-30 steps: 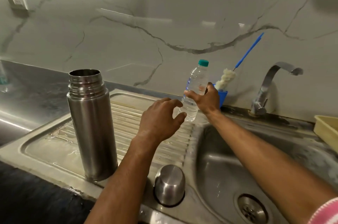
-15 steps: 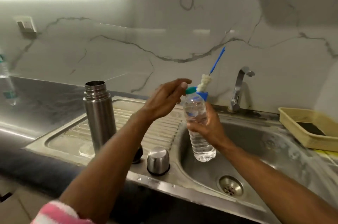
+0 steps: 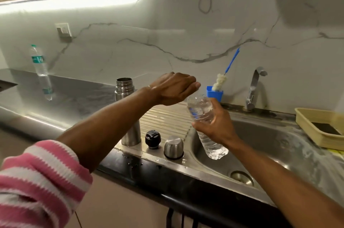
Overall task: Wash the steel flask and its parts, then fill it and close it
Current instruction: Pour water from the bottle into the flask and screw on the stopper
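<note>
My right hand has lifted the water bottle over the sink and grips it, my left hand now curled over its cap, so filling the open flask, standing left, comes next.

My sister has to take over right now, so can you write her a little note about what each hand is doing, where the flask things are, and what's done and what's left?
Right hand: grip around the clear water bottle, tilted over the sink.
Left hand: fingers curled over the bottle's top; its cap is hidden.
Steel flask: open, upright on the drainboard. Black stopper and steel cup lid stand beside it, near the front edge.
Done: the parts look wet, so probably washed.
Left: open the bottle, fill the flask, fit stopper, then cup lid.
</note>
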